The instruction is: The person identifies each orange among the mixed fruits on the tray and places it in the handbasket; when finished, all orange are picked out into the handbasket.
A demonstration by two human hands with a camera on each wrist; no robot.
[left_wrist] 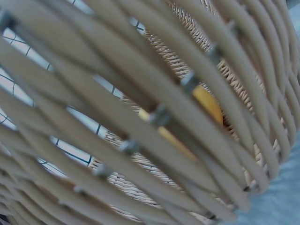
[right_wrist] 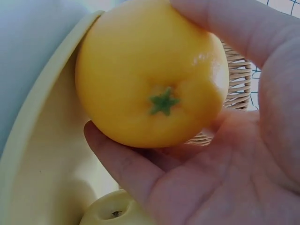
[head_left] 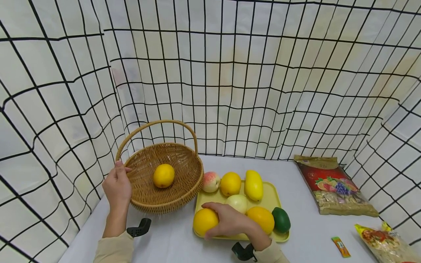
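My left hand (head_left: 118, 183) grips the left side of a wicker basket (head_left: 184, 164), at the foot of its arched handle. The basket tilts toward me and holds one orange (head_left: 163, 175). In the left wrist view the wicker weave (left_wrist: 140, 84) fills the frame, and the hand is out of sight. My right hand (head_left: 228, 221) holds another orange (right_wrist: 150, 75) between thumb and fingers, over the front left corner of a yellow tray (head_left: 269, 193). That fruit's green star-shaped stem mark faces the right wrist camera.
On the tray lie a peach (head_left: 211, 182), an orange (head_left: 230, 183), a mango (head_left: 253, 185), a pale green fruit (head_left: 236, 203), a larger orange-yellow fruit (head_left: 262, 219) and a dark green fruit (head_left: 281, 220). Rightward are a red-gold bag (head_left: 335, 186), a small packet (head_left: 341, 247) and another bag (head_left: 388, 244).
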